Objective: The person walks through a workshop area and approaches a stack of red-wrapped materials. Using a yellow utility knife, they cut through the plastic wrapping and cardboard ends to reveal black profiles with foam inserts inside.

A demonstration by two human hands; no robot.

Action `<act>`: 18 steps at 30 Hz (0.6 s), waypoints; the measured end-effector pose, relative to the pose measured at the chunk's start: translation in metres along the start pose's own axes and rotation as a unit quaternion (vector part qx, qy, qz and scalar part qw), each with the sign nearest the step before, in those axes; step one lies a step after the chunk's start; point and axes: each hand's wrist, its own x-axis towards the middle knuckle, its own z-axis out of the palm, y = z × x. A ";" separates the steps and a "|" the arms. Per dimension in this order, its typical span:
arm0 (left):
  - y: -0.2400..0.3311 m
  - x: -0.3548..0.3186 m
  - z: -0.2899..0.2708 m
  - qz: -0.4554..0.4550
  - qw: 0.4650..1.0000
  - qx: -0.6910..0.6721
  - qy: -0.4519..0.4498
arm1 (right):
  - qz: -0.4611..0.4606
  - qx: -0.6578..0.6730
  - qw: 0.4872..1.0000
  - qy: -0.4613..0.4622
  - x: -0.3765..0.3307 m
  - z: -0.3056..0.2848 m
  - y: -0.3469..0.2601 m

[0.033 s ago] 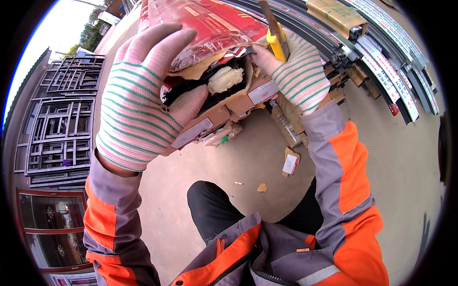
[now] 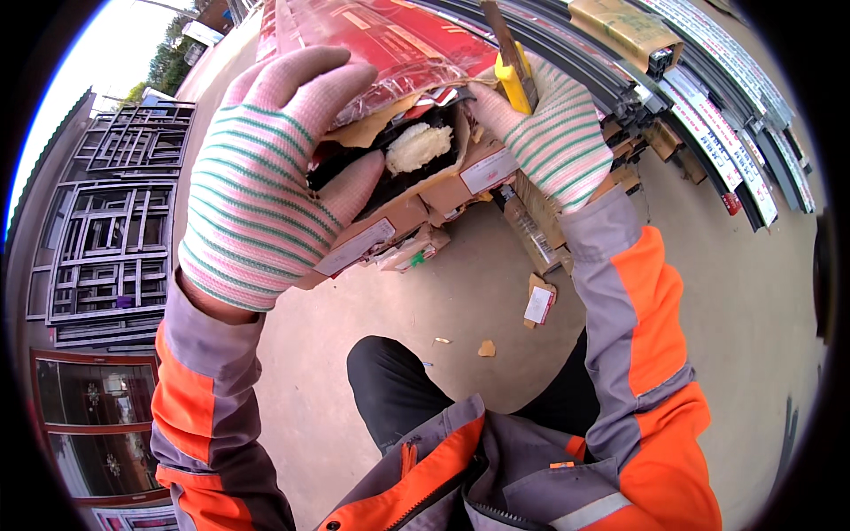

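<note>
Head view: a person in an orange and grey jacket holds a torn package up close to the camera with both gloved hands.
Package: a cardboard-wrapped bundle (image 2: 416, 203) with a red glossy film cover (image 2: 390, 40) on top; it sits between the two hands, slanting from lower left to upper right.
Torn opening: the cardboard is ripped in the middle, showing a black inside and a white foam pad (image 2: 418, 146).
Left hand (image 2: 261, 190): in a pink glove with green stripes, wrapped round the left end of the bundle; fingers curl over the top edge onto the red film, thumb presses from below beside the opening. Fingers closed, gripping the bundle.
Right hand (image 2: 553, 133): same kind of glove, at the right end of the bundle, just beside the tear; fingers closed around a yellow-handled utility knife (image 2: 513, 75) that points upward.
Labels: white stickers (image 2: 359, 248) on the cardboard's lower side.
Ground: concrete floor (image 2: 753, 292) with cardboard scraps (image 2: 538, 301) lying on it.
Surroundings: metal window frames (image 2: 115, 239) at left, long wrapped profiles (image 2: 708, 115) at right.
</note>
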 end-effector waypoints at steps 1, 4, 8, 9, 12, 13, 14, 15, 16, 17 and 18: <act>-0.003 0.004 -0.004 0.002 1.000 -0.021 -0.021 | -0.001 -0.001 1.000 -0.002 0.001 -0.001 -0.002; -0.005 0.006 -0.006 -0.034 0.986 -0.145 -0.074 | 0.017 0.107 0.994 -0.002 -0.003 0.004 0.004; -0.022 0.011 -0.007 -0.036 0.970 -0.213 -0.111 | 0.013 0.055 0.998 0.004 -0.002 0.004 0.009; -0.026 0.014 -0.011 -0.055 0.967 -0.216 -0.126 | 0.002 0.001 1.000 0.007 -0.001 0.003 0.009; -0.030 0.018 -0.012 -0.065 0.969 -0.187 -0.150 | -0.007 -0.001 1.000 0.012 -0.002 0.006 0.012; -0.027 0.018 -0.009 -0.064 0.970 -0.185 -0.143 | -0.007 -0.007 1.000 0.010 -0.002 0.007 0.015; -0.024 0.021 -0.011 -0.061 0.973 -0.180 -0.134 | -0.008 -0.012 1.000 0.009 -0.002 0.006 0.014; -0.023 0.021 -0.012 -0.059 0.975 -0.176 -0.125 | -0.009 -0.003 1.000 0.007 -0.002 0.005 0.012; -0.024 0.020 -0.013 -0.092 0.968 -0.191 -0.136 | -0.010 0.006 1.000 0.005 -0.003 0.004 0.009; -0.025 0.018 -0.010 -0.099 0.970 -0.191 -0.115 | -0.012 0.012 1.000 0.003 -0.003 0.001 0.007; -0.028 0.017 -0.005 -0.106 0.971 -0.190 -0.095 | -0.016 0.005 1.000 0.008 -0.002 0.000 0.007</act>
